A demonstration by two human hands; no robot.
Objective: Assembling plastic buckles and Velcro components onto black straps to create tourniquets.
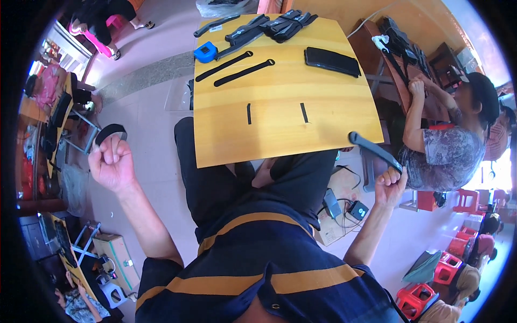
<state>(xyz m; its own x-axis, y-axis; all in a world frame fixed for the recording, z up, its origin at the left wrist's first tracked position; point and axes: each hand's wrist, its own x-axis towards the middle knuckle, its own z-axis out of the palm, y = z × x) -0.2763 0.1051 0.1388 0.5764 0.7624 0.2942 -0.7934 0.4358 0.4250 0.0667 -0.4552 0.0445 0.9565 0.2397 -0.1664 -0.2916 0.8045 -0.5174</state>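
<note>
Off the table's left side, my left hand [112,166] is raised with its fingers curled closed on a black strap [111,129], which arches over the fingertips. My right hand [390,188], beyond the near right corner, grips one end of a dark grey strap [374,150]. That strap slants up and left, its rounded end close to the table edge. Between the hands stands the yellow wooden table [280,139]. Two short black strips [249,113] [304,112] are on its near half. Farther back lie two black straps with ring ends [226,66] [245,73].
At the table's back are bundled dark straps [289,25], a blue tape measure [205,53] and a flat black object [332,62]. To the right, a person [449,129] works at another table. A carton with black adapters [344,212] is on the floor by my right leg.
</note>
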